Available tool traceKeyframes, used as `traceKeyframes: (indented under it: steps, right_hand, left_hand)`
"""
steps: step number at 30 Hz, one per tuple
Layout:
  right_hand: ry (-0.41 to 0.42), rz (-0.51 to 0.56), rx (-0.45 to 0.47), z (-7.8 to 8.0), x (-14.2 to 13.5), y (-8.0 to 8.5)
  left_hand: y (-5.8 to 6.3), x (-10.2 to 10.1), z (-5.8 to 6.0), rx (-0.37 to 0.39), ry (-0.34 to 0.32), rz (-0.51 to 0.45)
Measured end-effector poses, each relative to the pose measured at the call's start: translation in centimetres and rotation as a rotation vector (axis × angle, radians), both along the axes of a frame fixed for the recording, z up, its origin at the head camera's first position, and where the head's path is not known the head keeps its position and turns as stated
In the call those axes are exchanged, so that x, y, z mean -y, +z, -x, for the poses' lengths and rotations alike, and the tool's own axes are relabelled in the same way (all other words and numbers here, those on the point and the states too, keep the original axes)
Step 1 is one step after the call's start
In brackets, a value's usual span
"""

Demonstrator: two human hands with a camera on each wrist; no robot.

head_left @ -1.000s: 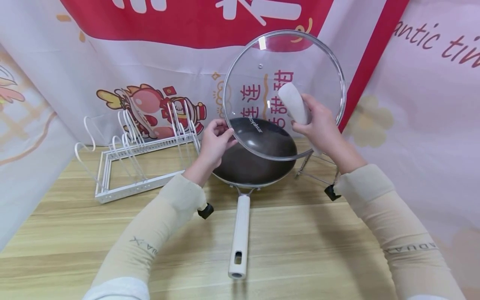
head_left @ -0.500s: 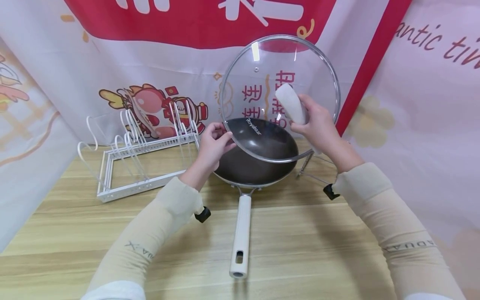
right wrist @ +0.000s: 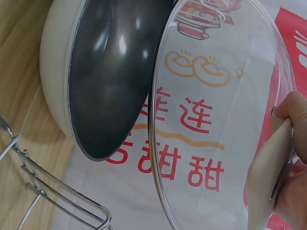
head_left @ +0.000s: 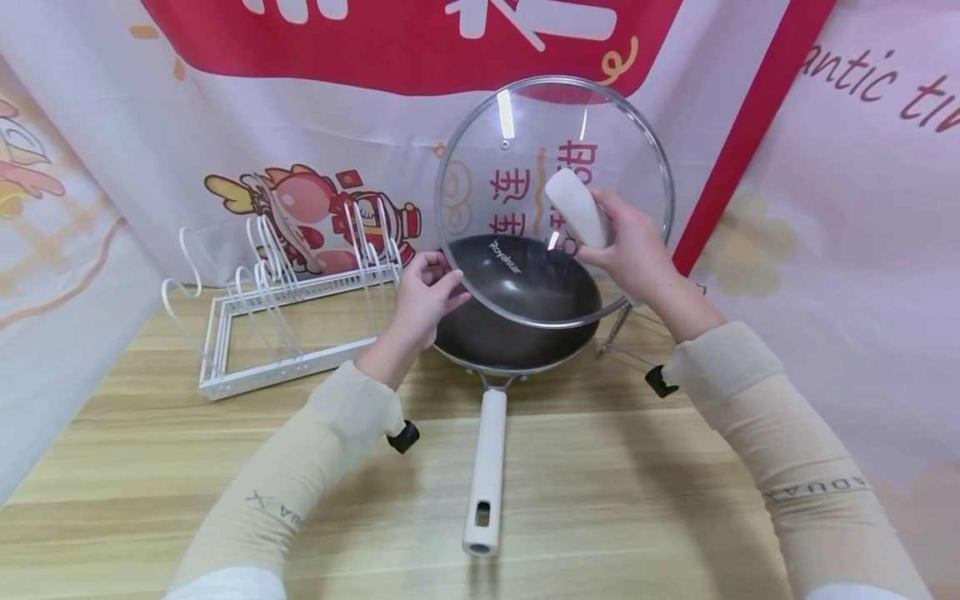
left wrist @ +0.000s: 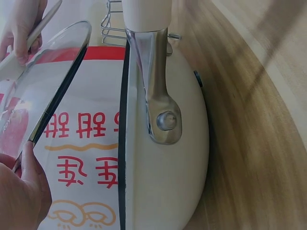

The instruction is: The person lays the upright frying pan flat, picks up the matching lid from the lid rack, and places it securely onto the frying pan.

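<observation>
A round glass lid (head_left: 555,125) with a metal rim is held tilted up over the back of a dark-lined wok (head_left: 517,346). My right hand (head_left: 641,254) grips the lid's white handle (head_left: 573,204), as the right wrist view also shows with the handle (right wrist: 266,177) between thumb and fingers. My left hand (head_left: 422,304) pinches the lid's lower left rim; in the left wrist view its thumb and fingers (left wrist: 29,167) meet at that edge. The wok sits on the table, its long white handle (head_left: 487,475) pointing toward me. Its cream outside (left wrist: 163,177) shows from the left wrist.
Left of the wok stands a white metal rack (head_left: 277,367) with upright wire loops. A chrome wire rack (right wrist: 72,194) is to the right, partly behind my right forearm. A printed cloth (head_left: 337,125) hangs behind the wooden table (head_left: 600,500).
The lid has come down a little and shifted slightly left relative to the wok. Both hands keep their holds on it. The head view has turned slightly, so the scene sits further right.
</observation>
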State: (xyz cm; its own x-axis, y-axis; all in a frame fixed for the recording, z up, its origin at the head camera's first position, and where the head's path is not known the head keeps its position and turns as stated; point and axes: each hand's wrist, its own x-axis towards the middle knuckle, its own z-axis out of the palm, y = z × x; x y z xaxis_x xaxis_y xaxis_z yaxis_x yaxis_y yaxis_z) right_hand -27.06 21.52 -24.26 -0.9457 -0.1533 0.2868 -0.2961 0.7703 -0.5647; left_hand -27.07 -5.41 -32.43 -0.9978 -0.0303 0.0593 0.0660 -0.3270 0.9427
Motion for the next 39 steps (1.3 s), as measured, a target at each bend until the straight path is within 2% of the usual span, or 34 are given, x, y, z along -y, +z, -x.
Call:
traceKeyframes:
  steps: [10, 27, 39]
  right_hand:
    - [0.016, -0.007, 0.014, 0.3, 0.5, 0.2]
    - [0.041, -0.033, 0.018, 1.0, 0.9, -0.4]
    - [0.062, -0.035, 0.051, 1.5, 1.4, -0.7]
  left_hand:
    - [-0.2, 0.4, -0.4, 0.006, -0.004, -0.024]
    - [-0.9, 1.2, -1.0, 0.027, -0.017, -0.037]
    - [-1.5, 1.9, -0.9, 0.053, -0.007, -0.071]
